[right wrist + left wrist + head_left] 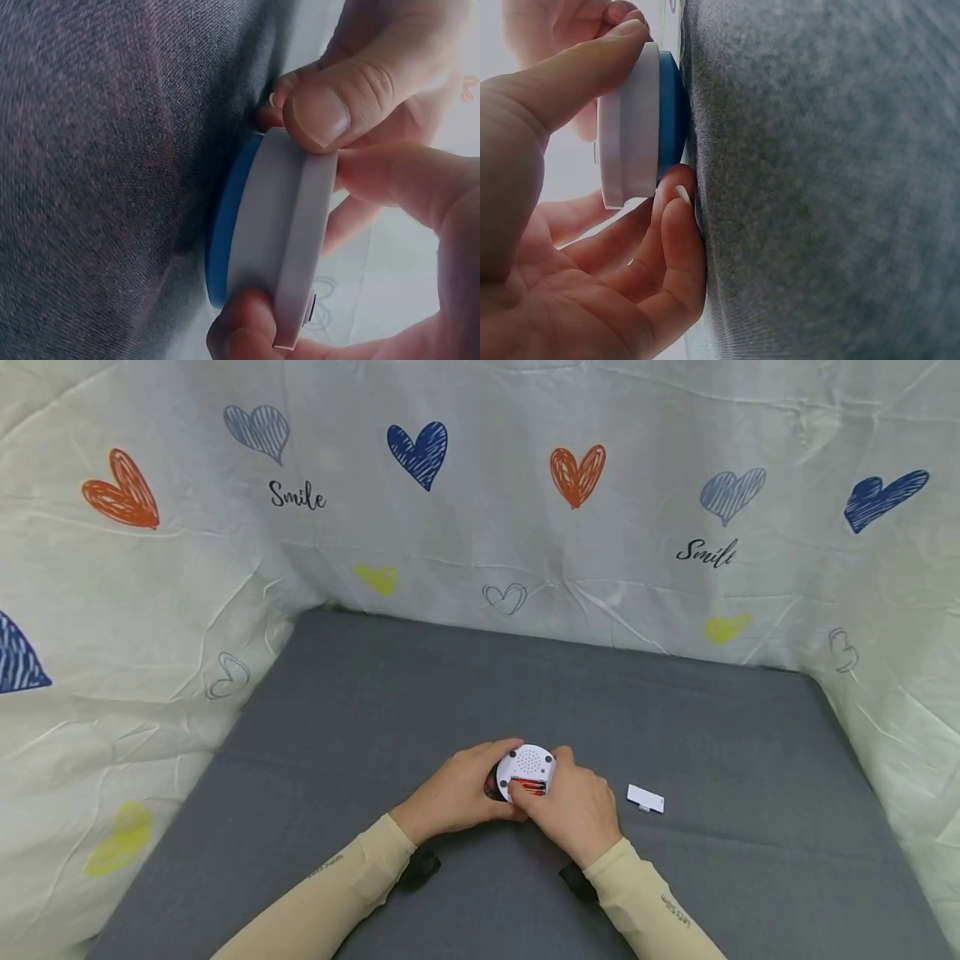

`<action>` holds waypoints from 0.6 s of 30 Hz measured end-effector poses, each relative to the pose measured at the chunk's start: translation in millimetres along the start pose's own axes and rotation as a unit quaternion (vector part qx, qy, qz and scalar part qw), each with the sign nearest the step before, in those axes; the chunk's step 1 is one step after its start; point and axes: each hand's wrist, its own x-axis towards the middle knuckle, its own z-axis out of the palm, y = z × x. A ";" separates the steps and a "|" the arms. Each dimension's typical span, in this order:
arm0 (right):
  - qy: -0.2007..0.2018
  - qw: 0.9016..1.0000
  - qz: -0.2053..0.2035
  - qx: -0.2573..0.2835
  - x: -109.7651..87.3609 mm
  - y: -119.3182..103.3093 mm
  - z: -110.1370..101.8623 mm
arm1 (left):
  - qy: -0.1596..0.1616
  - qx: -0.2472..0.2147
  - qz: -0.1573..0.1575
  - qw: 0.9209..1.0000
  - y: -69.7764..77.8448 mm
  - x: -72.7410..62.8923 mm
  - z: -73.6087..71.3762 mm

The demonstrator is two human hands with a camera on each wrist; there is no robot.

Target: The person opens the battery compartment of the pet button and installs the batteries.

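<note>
A small white tabbed cover (646,798) lies on the dark grey cloth-covered surface (465,685).

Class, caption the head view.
Left hand and right hand hold a white-backed device, red batteries exposed, battery cover lying apart.

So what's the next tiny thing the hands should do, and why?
I'd have the right hand gently press the red batteries with its thumb, perhaps to check they sit flat. They show uncovered in the gadget, the thumb is right by them, the left hand holds the gadget too, and the cover lies off on the cloth.
</note>
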 end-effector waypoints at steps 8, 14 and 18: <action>0.003 1.000 -0.021 -0.003 -0.6 2.6 -2.4 | -0.001 0.003 -0.003 1.000 -0.5 -0.2 0.3; 0.017 0.999 -0.051 -0.002 0.0 13.9 -10.7 | -0.001 0.009 -0.013 1.000 0.1 0.8 1.1; 0.037 0.997 -0.073 -0.016 -0.6 32.1 -25.7 | -0.001 0.012 -0.026 1.000 -0.3 2.7 1.1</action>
